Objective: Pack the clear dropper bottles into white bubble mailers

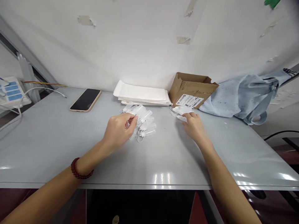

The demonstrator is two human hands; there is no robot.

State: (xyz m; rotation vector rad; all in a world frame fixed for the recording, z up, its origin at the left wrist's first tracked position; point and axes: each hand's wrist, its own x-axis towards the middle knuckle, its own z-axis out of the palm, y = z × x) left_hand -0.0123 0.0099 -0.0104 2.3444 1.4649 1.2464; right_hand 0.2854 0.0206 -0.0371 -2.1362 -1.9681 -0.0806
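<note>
A pile of small clear plastic tubes with white caps and cord loops [146, 116] lies mid-table. My left hand [120, 129], with a dark red bead bracelet at the wrist, is over the pile's left side. Its thumb and forefinger are pinched together, and what they hold, if anything, cannot be made out. My right hand [195, 126] reaches to a smaller group of the same tubes [181, 109] in front of the cardboard box. Its thumb and fingertips close around the end of one clear plastic tube [181, 118] there.
Behind the pile, a stack of white flat envelopes [142, 92] leans near the wall. An open cardboard box [193, 90] stands beside it, with light blue cloth [238, 96] to the right. A phone [86, 100], a white cable [44, 88] and a power strip [14, 91] are at left.
</note>
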